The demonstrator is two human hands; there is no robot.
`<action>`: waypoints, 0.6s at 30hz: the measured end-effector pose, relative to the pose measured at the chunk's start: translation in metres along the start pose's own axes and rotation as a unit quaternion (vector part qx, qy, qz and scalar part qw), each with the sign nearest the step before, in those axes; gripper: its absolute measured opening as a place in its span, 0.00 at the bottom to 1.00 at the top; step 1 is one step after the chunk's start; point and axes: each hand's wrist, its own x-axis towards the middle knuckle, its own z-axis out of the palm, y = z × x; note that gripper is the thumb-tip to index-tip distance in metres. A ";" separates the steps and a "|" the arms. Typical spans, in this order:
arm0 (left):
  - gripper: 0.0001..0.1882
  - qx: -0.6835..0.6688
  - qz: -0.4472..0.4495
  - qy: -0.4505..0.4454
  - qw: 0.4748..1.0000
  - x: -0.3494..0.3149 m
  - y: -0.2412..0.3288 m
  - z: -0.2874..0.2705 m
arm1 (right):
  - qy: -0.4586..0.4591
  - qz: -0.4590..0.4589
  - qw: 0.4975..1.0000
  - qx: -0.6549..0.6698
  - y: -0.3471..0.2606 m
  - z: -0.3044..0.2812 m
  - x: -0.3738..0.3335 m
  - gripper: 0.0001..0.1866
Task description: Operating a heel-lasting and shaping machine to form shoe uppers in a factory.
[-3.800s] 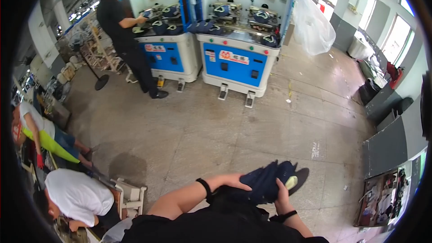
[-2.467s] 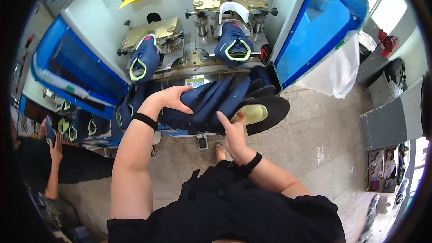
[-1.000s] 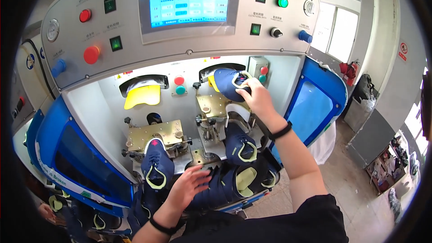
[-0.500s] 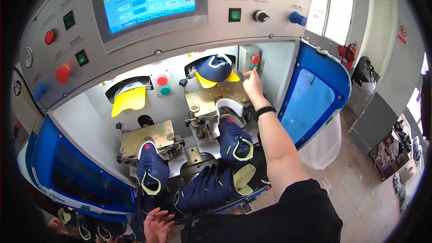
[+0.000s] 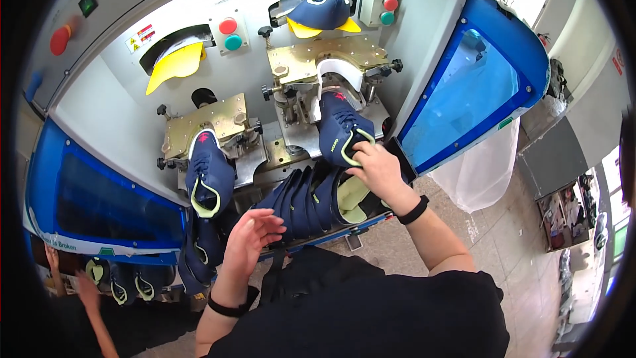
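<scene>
My right hand (image 5: 381, 171) has its fingers curled at the heel collar of a navy shoe upper (image 5: 338, 129) with lime lining. The upper's toe rests at the right brass-plated clamp station (image 5: 311, 56), beside a white curved piece (image 5: 346, 74). In front of my body, my left hand (image 5: 250, 237) is raised with fingers apart and holds nothing. Close to it lies a row of nested navy uppers (image 5: 295, 202). A second upper (image 5: 211, 176) sits toe-first at the left clamp station (image 5: 205, 122). Another upper (image 5: 321, 12) is draped over a yellow pad in the right rear opening.
An uncovered yellow pad (image 5: 175, 66) projects from the left rear opening. Red and green buttons (image 5: 230, 34) sit between the openings, with another button box (image 5: 379, 5) at right. Blue-framed doors (image 5: 464, 86) flank the machine. A co-worker's hand (image 5: 87, 292) is at lower left near more uppers.
My right hand has come down from the green button at right to the upper's collar. My left hand has risen toward the nested uppers. The view has tilted downward.
</scene>
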 end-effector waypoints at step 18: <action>0.21 0.053 -0.085 -0.052 0.994 0.006 -0.027 -0.002 | -0.053 0.230 0.944 0.230 -0.025 0.044 -0.116 0.12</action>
